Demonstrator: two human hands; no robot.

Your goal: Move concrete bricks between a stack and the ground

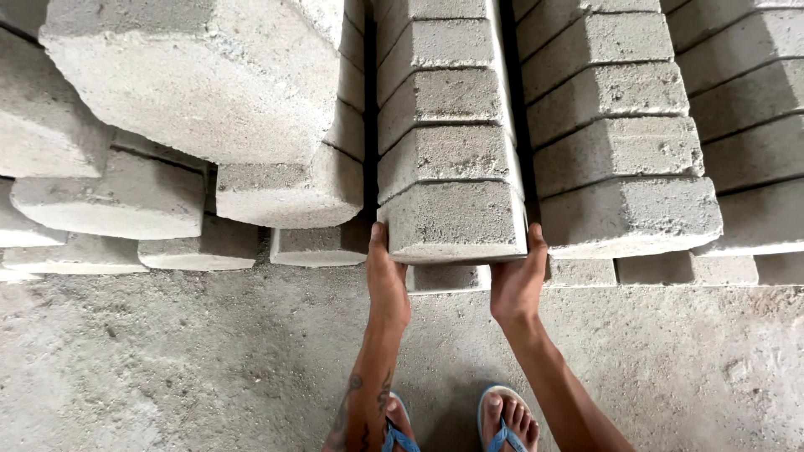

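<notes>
Between the two sets of fingers sits the near end of a grey concrete block (pixel 452 219), the nearest unit in a tall column of blocks (pixel 442 92) that runs away from the hands and up the frame. And the left hand (pixel 387 280) is pressed flat against the block's left side, thumb up along the edge, while the right hand (pixel 517 280) clamps the opposite side; both are gripping that one block, the fingers themselves mostly tucked out of sight behind it, so I cannot tell how far they wrap. Judging by how it lies, the block is held but not yet free: it sits in line with its column, its far end hidden, and another block (pixel 448 278) shows just below the fingers, so the lift looks barely begun. Just right of the right-hand fingers stands a second neat column (pixel 620 151), touching or nearly touching the gripped one, and further right a third stack (pixel 749 109). Left of the left-hand fingers the pile is looser: blocks (pixel 289 192) lie at mixed angles, with one big block (pixel 193 71) looming close to the camera. Beneath the wrists, bare dusty concrete floor (pixel 184 360), and two feet in blue flip-flops (pixel 502 423) planted directly under the arms. Plenty of blocks remain stacked on every side.
</notes>
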